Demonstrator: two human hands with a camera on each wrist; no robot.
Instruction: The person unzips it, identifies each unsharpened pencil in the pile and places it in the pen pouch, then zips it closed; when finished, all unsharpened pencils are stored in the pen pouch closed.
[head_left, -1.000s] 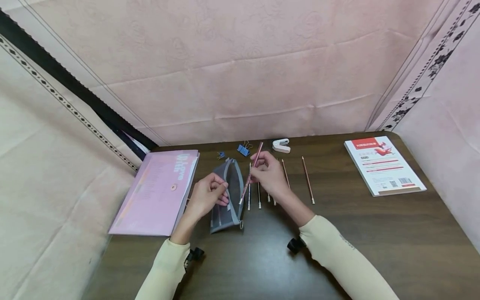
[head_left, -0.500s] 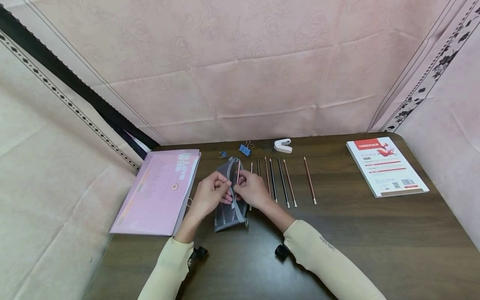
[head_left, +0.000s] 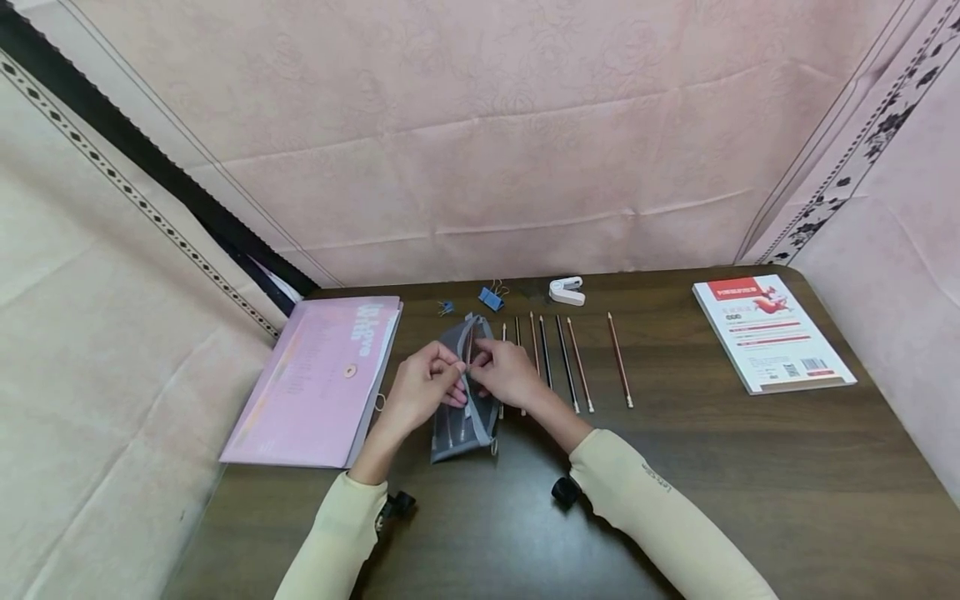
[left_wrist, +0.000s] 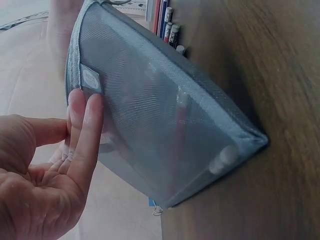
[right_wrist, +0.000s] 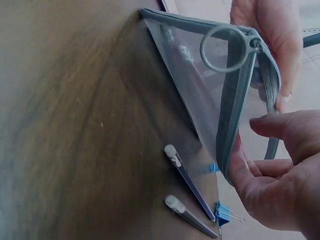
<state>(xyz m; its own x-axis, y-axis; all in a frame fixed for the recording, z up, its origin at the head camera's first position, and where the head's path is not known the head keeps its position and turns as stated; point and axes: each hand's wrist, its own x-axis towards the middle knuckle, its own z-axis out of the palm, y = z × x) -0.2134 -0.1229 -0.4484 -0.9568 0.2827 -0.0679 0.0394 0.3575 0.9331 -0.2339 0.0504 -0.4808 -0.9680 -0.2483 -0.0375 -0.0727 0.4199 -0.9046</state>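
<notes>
A grey mesh zip pouch point(head_left: 457, 429) stands unzipped on the table, its ring pull point(right_wrist: 223, 48) hanging at the near end in the right wrist view. My left hand point(head_left: 423, 385) pinches the pouch's left zipper edge between thumb and fingers. The fingers of my right hand point(head_left: 508, 373) reach into the mouth of the pouch, thumb and fingers apart in the right wrist view. Through the mesh shows a reddish pencil point(left_wrist: 180, 125), its eraser end up near the seam. Several pencils point(head_left: 567, 367) lie in a row just right of the pouch.
A pink binder point(head_left: 311, 383) lies left of the pouch. Behind it are a small blue binder clip point(head_left: 446, 307), a larger blue binder clip point(head_left: 491, 298) and a white stapler point(head_left: 566, 291). One pencil point(head_left: 619, 360) lies apart, and a white-and-red book point(head_left: 772, 333) sits at the right.
My right hand has moved left and down to the pouch, bringing the reddish pencil from above the row into it. The left hand keeps its hold on the edge.
</notes>
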